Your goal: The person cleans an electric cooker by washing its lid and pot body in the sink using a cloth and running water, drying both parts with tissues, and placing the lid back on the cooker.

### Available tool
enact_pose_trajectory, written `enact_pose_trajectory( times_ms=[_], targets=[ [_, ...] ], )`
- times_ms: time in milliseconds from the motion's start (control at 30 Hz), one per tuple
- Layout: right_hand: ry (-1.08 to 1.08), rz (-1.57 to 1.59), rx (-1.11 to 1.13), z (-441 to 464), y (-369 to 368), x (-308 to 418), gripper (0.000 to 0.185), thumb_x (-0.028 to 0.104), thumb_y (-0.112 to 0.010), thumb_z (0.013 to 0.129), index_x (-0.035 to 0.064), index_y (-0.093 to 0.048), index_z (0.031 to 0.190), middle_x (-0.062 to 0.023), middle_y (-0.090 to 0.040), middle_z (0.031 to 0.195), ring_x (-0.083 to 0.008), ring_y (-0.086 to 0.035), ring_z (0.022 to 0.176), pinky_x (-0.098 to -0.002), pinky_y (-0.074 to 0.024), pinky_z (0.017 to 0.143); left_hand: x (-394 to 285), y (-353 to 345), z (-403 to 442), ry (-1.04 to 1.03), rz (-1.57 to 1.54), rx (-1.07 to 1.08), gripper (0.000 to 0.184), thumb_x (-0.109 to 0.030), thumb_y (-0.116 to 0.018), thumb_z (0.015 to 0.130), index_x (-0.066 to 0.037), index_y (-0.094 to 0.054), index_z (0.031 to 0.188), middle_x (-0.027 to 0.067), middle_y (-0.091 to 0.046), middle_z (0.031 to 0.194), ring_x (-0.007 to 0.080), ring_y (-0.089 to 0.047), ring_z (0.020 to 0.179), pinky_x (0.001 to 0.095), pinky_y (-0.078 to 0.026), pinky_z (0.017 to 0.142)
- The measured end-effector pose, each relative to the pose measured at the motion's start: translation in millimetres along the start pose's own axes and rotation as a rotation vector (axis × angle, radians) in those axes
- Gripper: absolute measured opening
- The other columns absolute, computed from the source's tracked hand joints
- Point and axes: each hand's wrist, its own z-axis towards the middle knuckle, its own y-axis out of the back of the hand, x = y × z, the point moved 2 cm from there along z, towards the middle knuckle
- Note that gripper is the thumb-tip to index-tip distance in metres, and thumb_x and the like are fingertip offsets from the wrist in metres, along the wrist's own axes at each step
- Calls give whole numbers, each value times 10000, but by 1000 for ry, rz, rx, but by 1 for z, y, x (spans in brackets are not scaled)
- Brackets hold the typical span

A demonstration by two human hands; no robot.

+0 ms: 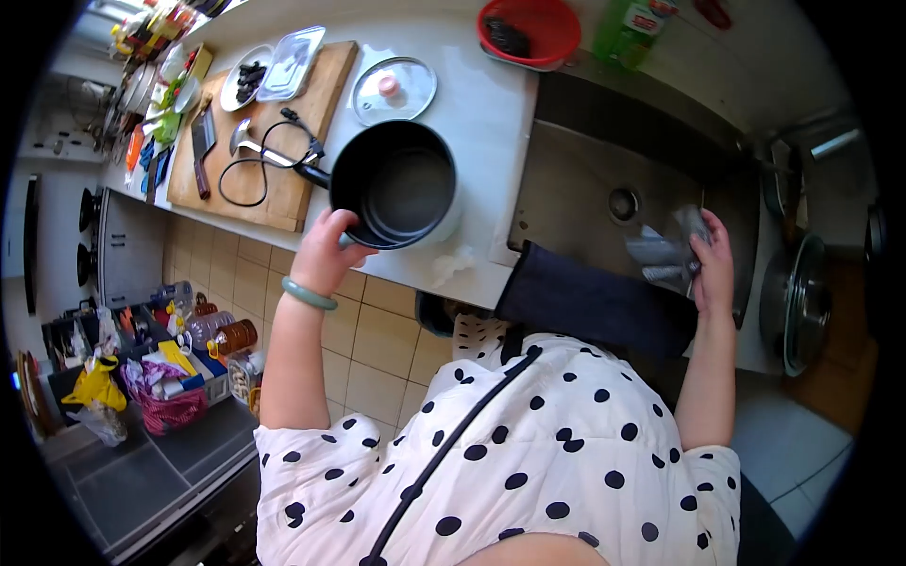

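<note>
My left hand (330,250), with a green bangle at the wrist, grips the near rim of a dark-lined cooking pot (406,189). The pot is at the counter's front edge, its inside showing nothing but the bare bottom. My right hand (714,259) is over the right part of the sink (576,179), closed on a clear, crumpled-looking plastic piece (665,247); its exact kind cannot be made out. A dark cloth (595,297) hangs over the sink's front edge between my hands. Behind the pot lies a glass lid (394,90) with a pink knob.
A wooden cutting board (274,193) bears a cleaver (203,141), a ladle (247,137), a black power cord (247,203), a plate of dark food (247,80) and a clear plastic container (293,64). Behind the sink stand a red basin (552,28) and a green bottle (632,33).
</note>
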Motion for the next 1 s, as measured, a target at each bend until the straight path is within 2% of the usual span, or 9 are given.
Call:
enact_pose_trajectory(
  times_ms=[67, 100, 300, 467, 667, 767, 833, 867, 1000],
  targets=[
    [-20, 45, -7, 0, 0, -2, 441, -7, -497, 792, 13, -401, 1222, -104, -439, 1202, -184, -431, 1107, -276, -336, 937, 27, -12, -1, 59, -71, -48, 338, -19, -714, 637, -38, -517, 911, 46, -545, 814, 130, -540, 663, 245, -451, 591],
    [-36, 80, -6, 0, 1, -1, 422, -3, -498, 796, 14, -411, 1209, -98, -443, 1187, -178, -440, 1086, -275, -349, 922, -11, -6, -1, 337, -347, -27, 312, 9, -672, 667, -37, -496, 920, 37, -554, 775, 123, -544, 643, 252, -464, 588],
    [-81, 300, -76, 8, 17, -7, 362, 9, -498, 805, 14, -442, 1163, -85, -484, 1121, -160, -473, 1024, -271, -375, 882, -37, -35, -6, 425, -936, -118, 268, 32, -568, 749, -49, -461, 982, 55, -542, 764, 164, -572, 644, 303, -506, 618],
    [225, 126, -60, 27, 3, 20, 274, 52, -534, 817, 11, -515, 1087, -54, -550, 1012, -131, -508, 940, -246, -393, 833, -91, -51, 4, 437, -1168, 47, 316, -6, -644, 737, -62, -450, 980, 63, -564, 828, 181, -578, 669, 341, -512, 668],
    [439, 103, -35, 40, -22, 72, 211, 58, -545, 825, 35, -572, 1033, -32, -597, 914, -96, -538, 837, -212, -416, 767, -139, -75, 14, 519, -1184, 258, 335, 20, -611, 734, -66, -446, 1012, 52, -549, 831, 169, -571, 669, 349, -510, 668],
    [668, -9, 192, 27, -64, 83, 181, -10, -550, 779, 44, -602, 944, -62, -607, 855, -150, -573, 788, -246, -457, 710, -158, -90, 21, 531, -1154, 328, 344, 16, -595, 743, -64, -454, 1047, 44, -533, 854, 156, -548, 661, 354, -491, 679],
    [880, -226, 353, 10, -89, 82, 183, 36, -567, 758, 50, -608, 936, -99, -592, 920, -263, -555, 845, -323, -449, 787, -167, -101, 28, 523, -1133, 356, 341, 21, -586, 746, -63, -453, 1048, 46, -531, 861, 156, -547, 667, 353, -492, 679],
    [1103, -462, 207, 0, -97, 80, 201, 103, -568, 781, 48, -602, 972, -99, -591, 971, -267, -545, 883, -342, -431, 839, -172, -105, 30, 520, -1122, 370, 339, 24, -582, 748, -63, -452, 1048, 47, -530, 865, 156, -547, 670, 352, -492, 680],
    [1071, -412, 246, 29, -101, 62, 286, 167, -541, 822, 34, -560, 1075, -114, -575, 1078, -268, -539, 966, -347, -409, 885, -190, -107, 32, 508, -1052, 342, 301, 13, -570, 744, -31, -442, 1013, 51, -533, 815, 152, -552, 697, 294, -487, 656]
  ],
)
